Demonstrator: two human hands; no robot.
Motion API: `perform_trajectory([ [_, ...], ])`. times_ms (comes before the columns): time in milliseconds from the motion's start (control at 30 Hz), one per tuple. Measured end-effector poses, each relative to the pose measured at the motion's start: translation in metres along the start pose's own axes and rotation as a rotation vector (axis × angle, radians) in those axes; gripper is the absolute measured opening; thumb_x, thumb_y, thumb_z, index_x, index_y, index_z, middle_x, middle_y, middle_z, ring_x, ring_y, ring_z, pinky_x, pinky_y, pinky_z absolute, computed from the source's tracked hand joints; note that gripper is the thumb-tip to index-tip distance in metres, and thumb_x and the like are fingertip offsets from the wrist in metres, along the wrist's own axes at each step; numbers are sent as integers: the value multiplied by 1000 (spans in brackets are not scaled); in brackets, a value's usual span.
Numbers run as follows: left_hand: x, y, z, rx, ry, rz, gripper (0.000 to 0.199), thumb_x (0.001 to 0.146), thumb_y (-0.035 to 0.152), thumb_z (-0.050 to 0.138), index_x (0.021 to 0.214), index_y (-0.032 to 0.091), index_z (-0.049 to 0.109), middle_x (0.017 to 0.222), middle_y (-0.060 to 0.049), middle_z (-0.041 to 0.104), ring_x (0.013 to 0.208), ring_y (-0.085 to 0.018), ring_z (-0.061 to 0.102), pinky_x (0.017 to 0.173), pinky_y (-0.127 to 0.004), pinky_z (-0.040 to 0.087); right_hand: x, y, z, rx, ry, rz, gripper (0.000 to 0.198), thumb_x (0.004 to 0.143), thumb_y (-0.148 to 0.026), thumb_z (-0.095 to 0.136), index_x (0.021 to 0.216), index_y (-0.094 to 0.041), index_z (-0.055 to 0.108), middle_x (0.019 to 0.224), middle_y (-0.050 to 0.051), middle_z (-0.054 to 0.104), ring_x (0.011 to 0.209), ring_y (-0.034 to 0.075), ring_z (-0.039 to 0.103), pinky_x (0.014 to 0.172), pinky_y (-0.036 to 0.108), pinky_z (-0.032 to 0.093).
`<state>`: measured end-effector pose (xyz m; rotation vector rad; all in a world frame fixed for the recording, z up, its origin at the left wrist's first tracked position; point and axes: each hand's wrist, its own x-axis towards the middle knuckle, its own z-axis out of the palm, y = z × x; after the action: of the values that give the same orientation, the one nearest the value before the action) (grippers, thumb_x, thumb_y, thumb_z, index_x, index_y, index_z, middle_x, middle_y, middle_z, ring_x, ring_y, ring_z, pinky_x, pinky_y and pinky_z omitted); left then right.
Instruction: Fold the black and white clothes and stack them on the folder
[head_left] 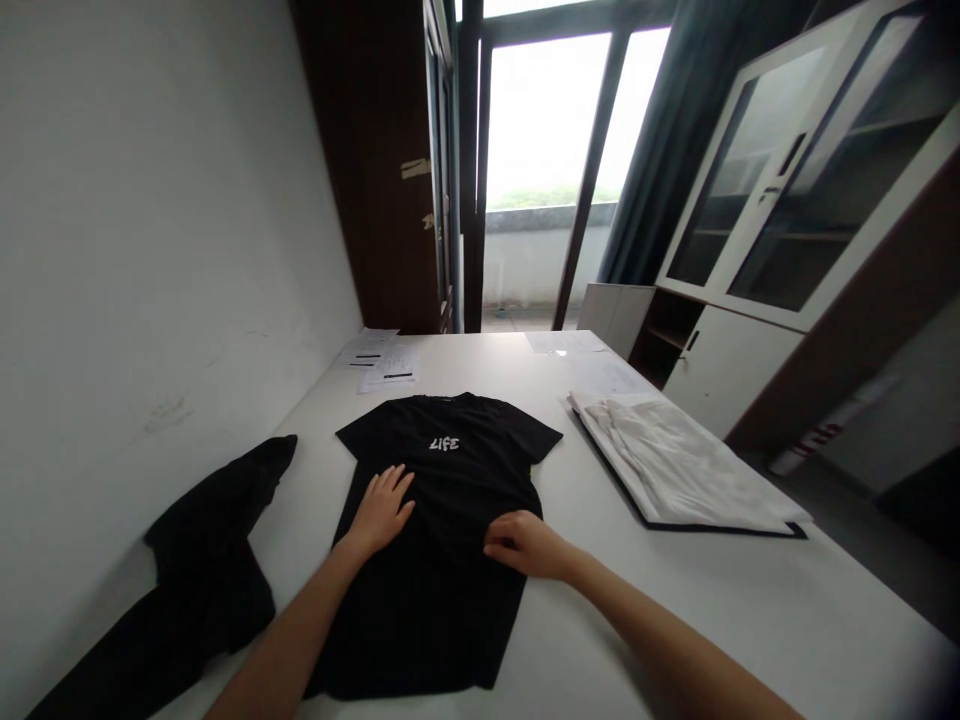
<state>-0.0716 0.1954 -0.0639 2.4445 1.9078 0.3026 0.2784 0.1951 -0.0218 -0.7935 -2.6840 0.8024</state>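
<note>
A black T-shirt (427,610) lies spread flat on the white table in front of me, its collar at the far end. White lettering (444,444) marks the upper part and reads upside down from here. My left hand (381,512) rests flat on the shirt's left half, fingers stretched and slightly apart. Over the shirt's right edge, my right hand (521,542) is closed, with its fingers curled inward and thumb beneath. Whether cloth is pinched in it is hidden.
Crumpled black clothing (210,570) lies at left beside the wall. A folded white cloth (675,460) sits on a dark flat piece at right. Paper sheets (390,368) are at the table's far left. White cabinets (739,360) stand beyond the table (592,620).
</note>
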Motion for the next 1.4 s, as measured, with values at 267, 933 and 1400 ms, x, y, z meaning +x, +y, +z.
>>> perform_trajectory([
  [267,-20,64,14,-111,-106,57,63,103,46,48,162,31,36,172,-7,22,159,-33,16,127,-60,20,-7,-20,-4,51,-263,-40,17,88,-26,72,104,-27,79,88,-2,75,79,15,69,70,21,43],
  [933,2,35,3,-78,-58,42,62,104,55,43,160,29,38,171,-9,25,158,-32,20,126,-58,19,55,99,-71,-102,344,425,29,102,-32,51,116,-19,72,112,10,71,104,23,66,94,33,50],
  [1400,86,-40,37,42,-33,-269,71,103,64,32,161,23,36,170,-16,24,157,-37,19,122,-67,13,94,188,-44,-435,209,772,65,107,-62,33,163,-30,34,170,13,22,156,38,14,119,69,13],
])
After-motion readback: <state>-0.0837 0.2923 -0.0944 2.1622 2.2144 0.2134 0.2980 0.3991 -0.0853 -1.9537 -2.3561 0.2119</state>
